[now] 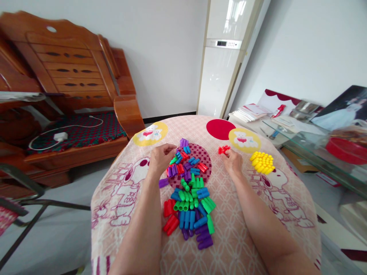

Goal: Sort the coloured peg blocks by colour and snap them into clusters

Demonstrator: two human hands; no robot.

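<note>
My left hand [160,157] is at the left edge of a mixed pile of plastic building pieces [187,166] in purple, blue, red and green. Its thumb and fingers are closed together; whatever lies between them is hidden. On the other side, my right hand [233,162] pinches at a small group of red plastic building pieces [223,149] lying apart from the pile. Between my forearms spread more pieces, among them green ones [185,200], blue ones [187,219] and purple ones [204,236]. They look like short joined tubes with rounded ends.
A cluster of yellow pieces [262,162] sits right of my right hand. Everything lies on a round table with a patterned cloth [223,244]. A wooden bench [74,76] stands at left, a glass shelf [323,149] with papers and a red bowl [348,149] at right.
</note>
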